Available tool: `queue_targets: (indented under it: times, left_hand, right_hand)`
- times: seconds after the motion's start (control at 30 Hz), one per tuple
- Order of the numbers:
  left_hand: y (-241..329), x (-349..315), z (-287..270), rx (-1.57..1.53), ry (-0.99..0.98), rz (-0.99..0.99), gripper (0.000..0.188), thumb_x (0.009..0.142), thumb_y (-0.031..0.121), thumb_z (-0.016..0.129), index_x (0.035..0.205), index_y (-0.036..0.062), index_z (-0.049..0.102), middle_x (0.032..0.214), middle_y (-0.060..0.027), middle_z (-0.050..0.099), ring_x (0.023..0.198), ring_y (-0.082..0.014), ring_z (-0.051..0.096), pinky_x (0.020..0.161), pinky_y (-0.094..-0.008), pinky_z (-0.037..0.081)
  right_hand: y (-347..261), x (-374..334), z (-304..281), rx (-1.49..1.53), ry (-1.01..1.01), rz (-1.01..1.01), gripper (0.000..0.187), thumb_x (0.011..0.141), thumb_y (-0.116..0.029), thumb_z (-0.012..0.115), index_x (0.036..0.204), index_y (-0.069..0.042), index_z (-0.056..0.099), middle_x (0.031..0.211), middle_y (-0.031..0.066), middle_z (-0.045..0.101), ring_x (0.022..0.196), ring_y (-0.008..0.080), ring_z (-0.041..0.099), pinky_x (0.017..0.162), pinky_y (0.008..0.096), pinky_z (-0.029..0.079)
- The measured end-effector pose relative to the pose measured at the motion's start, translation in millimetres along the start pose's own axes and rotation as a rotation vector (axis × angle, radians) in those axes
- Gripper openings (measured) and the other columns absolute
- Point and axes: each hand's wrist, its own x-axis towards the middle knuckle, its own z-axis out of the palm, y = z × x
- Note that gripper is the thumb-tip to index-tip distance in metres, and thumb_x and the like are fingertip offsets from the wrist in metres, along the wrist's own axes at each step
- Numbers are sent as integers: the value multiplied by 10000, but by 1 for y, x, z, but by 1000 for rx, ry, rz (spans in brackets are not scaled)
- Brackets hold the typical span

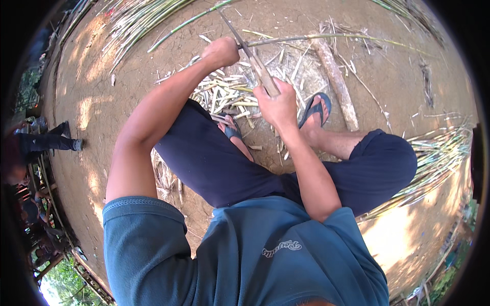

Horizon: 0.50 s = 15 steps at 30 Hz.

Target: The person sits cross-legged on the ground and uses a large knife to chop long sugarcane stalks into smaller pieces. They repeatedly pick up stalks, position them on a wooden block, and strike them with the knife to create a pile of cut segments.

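My left hand (223,52) is closed round one end of a long thin cane stalk (316,36), which reaches away to the right. In my right hand (277,103) is the wooden handle of a long-bladed knife (238,34), its blade pointing up and to the left. The blade crosses the stalk just right of my left fist; whether it cuts in, I cannot tell. Below the hands, a heap of pale cut pieces (229,92) covers the ground between my sandalled feet.
A log (337,84) lies right of my right foot. Bundles of long green and yellow stalks rest at the far left (138,25), at the far right (408,15) and beside my right knee (439,158). Another person's legs (48,142) show at the left edge.
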Motion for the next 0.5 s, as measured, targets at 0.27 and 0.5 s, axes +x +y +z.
queue_targets:
  times: [0.27,0.5]
  left_hand:
    - [11,-6,18,83,-70,44,298,830,136,597,1075,9,708,1103,-229,686,1044,-374,672,894,-448,535]
    - [2,1,6,54,66,33,292,806,112,587,1024,-47,699,1071,-290,668,1020,-388,675,891,-486,527]
  right_hand:
    - [14,-20,-2,-4,18,-65,128,773,-65,630,847,38,651,660,193,624,579,286,641,569,377,485]
    - [14,-74,-34,41,78,-243,272,770,-80,632,1014,23,692,759,210,668,646,308,679,629,388,512]
